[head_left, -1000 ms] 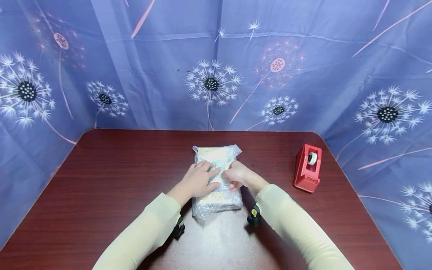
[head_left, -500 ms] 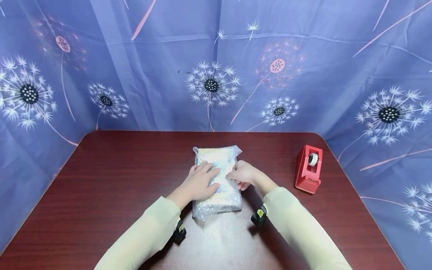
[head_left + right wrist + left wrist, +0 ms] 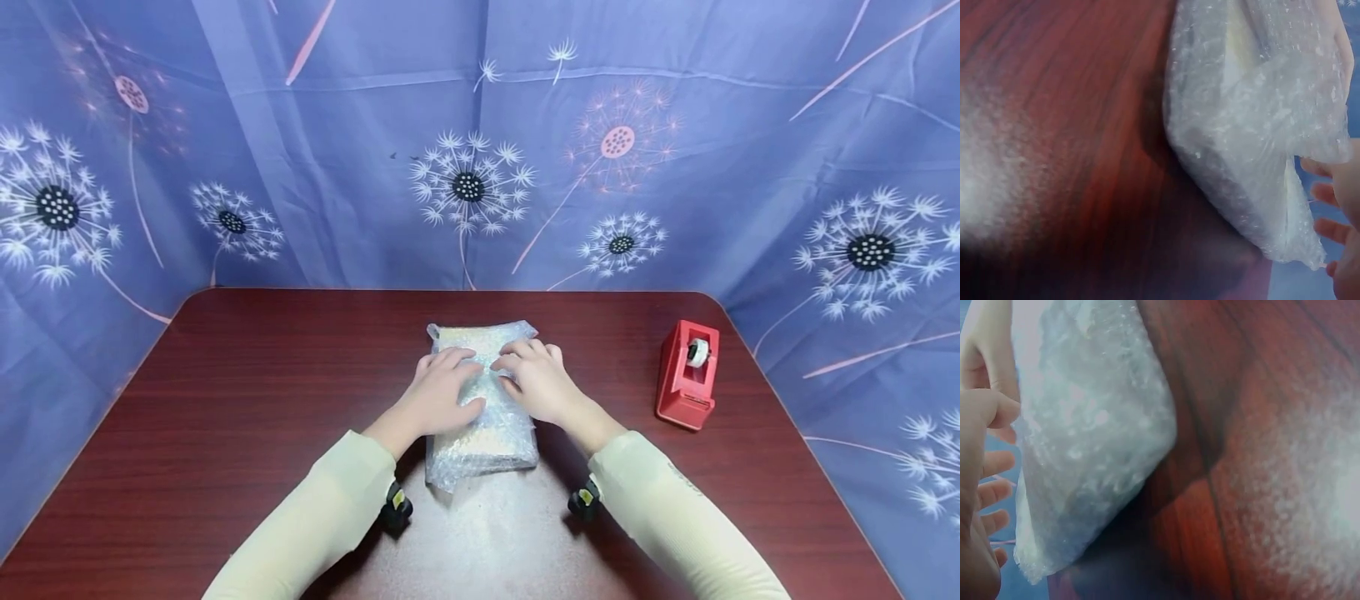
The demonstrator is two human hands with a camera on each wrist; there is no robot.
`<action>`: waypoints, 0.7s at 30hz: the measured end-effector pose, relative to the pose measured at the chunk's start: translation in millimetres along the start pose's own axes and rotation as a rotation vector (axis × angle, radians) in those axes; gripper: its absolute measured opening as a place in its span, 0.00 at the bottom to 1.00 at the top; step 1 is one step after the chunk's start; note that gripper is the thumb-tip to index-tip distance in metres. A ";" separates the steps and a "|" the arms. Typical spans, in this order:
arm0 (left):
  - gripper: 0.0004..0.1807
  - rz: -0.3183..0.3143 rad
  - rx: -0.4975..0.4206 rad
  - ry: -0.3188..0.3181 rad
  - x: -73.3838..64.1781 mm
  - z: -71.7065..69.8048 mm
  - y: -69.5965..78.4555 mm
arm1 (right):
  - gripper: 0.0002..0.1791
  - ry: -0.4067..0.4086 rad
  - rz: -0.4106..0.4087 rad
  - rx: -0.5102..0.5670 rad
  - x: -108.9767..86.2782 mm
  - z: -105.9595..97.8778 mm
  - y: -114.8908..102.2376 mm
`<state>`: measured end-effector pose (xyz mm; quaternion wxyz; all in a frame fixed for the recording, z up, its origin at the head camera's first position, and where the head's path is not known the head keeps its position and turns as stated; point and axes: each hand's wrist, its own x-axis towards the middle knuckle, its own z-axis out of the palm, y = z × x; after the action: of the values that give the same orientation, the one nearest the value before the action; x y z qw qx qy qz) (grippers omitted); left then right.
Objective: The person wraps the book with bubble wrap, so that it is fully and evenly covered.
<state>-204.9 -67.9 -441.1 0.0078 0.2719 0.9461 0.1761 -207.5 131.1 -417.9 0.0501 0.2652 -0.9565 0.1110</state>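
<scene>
A flat package in clear bubble wrap (image 3: 480,450) lies on the table, with a pale yellowish item showing through the film. On its left half rests my left hand (image 3: 438,396), fingers spread and nearly straight. My right hand (image 3: 540,385) lies over the right half, fingers extended and slightly bent across the wrap. In the left wrist view the wrap's near corner (image 3: 1091,425) bulges beside the left hand's fingers. The right wrist view shows a loose flap of film (image 3: 1279,112), its edge right at my right thumb. Both palms hide part of the package.
A red tape dispenser (image 3: 686,379) with a white roll stands on the right of the dark red wooden table (image 3: 285,358). Behind and at both sides hangs a blue curtain (image 3: 360,167) with a dandelion print. A small black wrist camera (image 3: 396,507) sits under each cuff.
My right hand first shifted right with curled fingers, then opened and moved forward onto the wrap with fingers spread. My left hand stays almost in place on the package.
</scene>
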 end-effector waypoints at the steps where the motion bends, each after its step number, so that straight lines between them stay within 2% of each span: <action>1: 0.29 -0.001 -0.011 -0.001 -0.5 -0.8 -0.3 | 0.11 -0.014 -0.009 0.002 -1.1 0.5 0.0; 6: 0.30 -0.015 -0.050 -0.026 -3.2 -2.9 -2.1 | 0.15 -0.093 -0.034 0.005 -5.4 4.2 1.0; 12: 0.31 -0.037 -0.037 -0.105 -6.0 -0.7 -4.3 | 0.19 -0.173 -0.035 0.020 -9.0 8.5 3.9; 15: 0.32 -0.039 -0.050 -0.109 -6.4 -0.9 -5.9 | 0.19 -0.174 -0.032 0.035 -9.3 9.2 4.9; 21: 0.33 -0.020 -0.090 -0.068 -8.6 -4.0 -9.7 | 0.20 -0.126 -0.023 0.082 -11.0 8.1 6.3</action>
<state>-203.0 -81.3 -441.3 0.0541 0.2678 0.9390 0.2088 -201.7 139.9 -428.6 -0.0198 0.2844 -0.9493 0.1323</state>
